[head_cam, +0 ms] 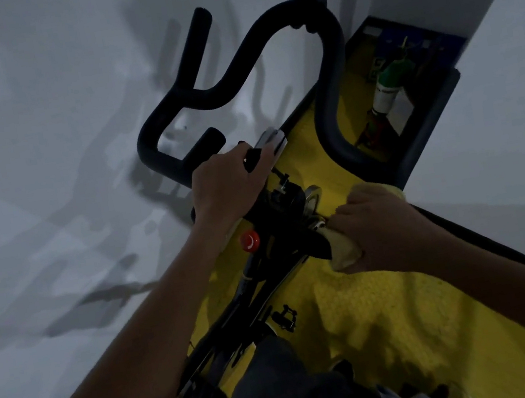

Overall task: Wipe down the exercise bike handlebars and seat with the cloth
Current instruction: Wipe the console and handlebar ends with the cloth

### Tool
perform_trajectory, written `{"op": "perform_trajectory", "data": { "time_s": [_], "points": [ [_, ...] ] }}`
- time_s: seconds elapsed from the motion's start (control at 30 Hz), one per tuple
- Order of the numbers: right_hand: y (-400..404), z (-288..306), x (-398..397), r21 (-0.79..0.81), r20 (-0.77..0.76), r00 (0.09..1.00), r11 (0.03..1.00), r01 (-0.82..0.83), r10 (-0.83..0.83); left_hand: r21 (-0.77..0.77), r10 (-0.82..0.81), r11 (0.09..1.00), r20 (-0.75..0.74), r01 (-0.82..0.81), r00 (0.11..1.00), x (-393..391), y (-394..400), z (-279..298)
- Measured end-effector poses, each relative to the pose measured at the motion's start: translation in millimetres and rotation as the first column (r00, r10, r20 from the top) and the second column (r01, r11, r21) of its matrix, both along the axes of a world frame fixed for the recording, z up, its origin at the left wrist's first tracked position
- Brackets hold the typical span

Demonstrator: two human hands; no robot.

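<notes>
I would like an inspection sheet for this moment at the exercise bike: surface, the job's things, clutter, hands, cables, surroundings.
Surface: yellow floor under the bike, dark border at its edge.
Job's things: black handlebars curve above the frame; pale cloth bunched against the bike's black frame below them; seat not identifiable.
Clutter: a green and white bottle with other small items on the floor beyond the bars, too dim to name.
Hands: left hand grips a black part near the bar's base; right hand closed on the cloth.
Cables: nothing seen.
Surroundings: grey wall with bike shadows; red knob on the frame.
</notes>
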State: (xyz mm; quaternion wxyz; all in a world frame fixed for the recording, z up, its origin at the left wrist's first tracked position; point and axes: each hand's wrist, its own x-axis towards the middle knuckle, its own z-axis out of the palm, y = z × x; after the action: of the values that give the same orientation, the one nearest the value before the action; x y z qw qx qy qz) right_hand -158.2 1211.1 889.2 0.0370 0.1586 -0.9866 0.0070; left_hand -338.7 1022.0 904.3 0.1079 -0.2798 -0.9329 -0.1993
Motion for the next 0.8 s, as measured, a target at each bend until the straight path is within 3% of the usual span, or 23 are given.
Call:
{"op": "perform_trajectory", "data": {
  "time_s": [0.1, 0.23, 0.3, 0.4, 0.47, 0.53, 0.6, 0.7, 0.8],
  "points": [
    [-25.4, 13.0, -16.0, -0.009, 0.292, 0.947, 0.99, 0.141, -0.132, 0.016, -0.004, 1.0, 0.016, 0.004, 1.0, 1.1, 0.0, 1.3],
    [-51.6, 19.4, -36.7, -0.134, 0.564, 0.783, 0.906, 0.401, -0.263, 0.007, 0.014, 1.0, 0.0, -0.014, 1.0, 0.7, -0.2, 0.1],
    [-65.5, 19.3, -52.5, -0.297, 0.69, 0.685, 0.772, 0.563, -0.234, 0.013, 0.019, 1.0, -0.001, -0.019, 1.0, 0.9, -0.1, -0.1],
    [-83.8, 15.7, -85.5, -0.484, 0.789, 0.595, 0.443, 0.755, -0.152, 0.008, 0.015, 1.0, -0.007, -0.015, 1.0, 1.0, 0.9, 0.6],
    [-88.3, 15.7, -98.0, -0.501, 0.812, 0.573, 0.365, 0.785, -0.116, 0.011, 0.007, 1.0, -0.003, -0.007, 1.0, 2.4, 1.3, 2.4],
    [-88.4, 11.3, -96.0, -0.545, 0.759, 0.64, 0.419, 0.726, -0.122, 0.009, 0.001, 1.0, 0.0, -0.001, 1.0, 2.6, 0.6, 3.9],
    [-88.7, 9.4, -73.8, -0.544, 0.615, 0.764, 0.596, 0.591, -0.197, 0.009, -0.003, 1.0, 0.013, 0.003, 1.0, 2.8, -1.3, 3.9],
    [-79.2, 2.3, -34.2, -0.347, 0.35, 0.879, 0.827, 0.442, -0.324, -0.002, -0.006, 1.0, 0.03, 0.006, 1.0, 2.7, -1.3, 3.4],
    [-58.5, -13.4, -4.2, -0.125, 0.02, 0.956, 0.948, 0.293, -0.293, 0.006, -0.006, 1.0, 0.035, 0.006, 0.999, 2.2, -1.1, 2.5]
  ]
}}
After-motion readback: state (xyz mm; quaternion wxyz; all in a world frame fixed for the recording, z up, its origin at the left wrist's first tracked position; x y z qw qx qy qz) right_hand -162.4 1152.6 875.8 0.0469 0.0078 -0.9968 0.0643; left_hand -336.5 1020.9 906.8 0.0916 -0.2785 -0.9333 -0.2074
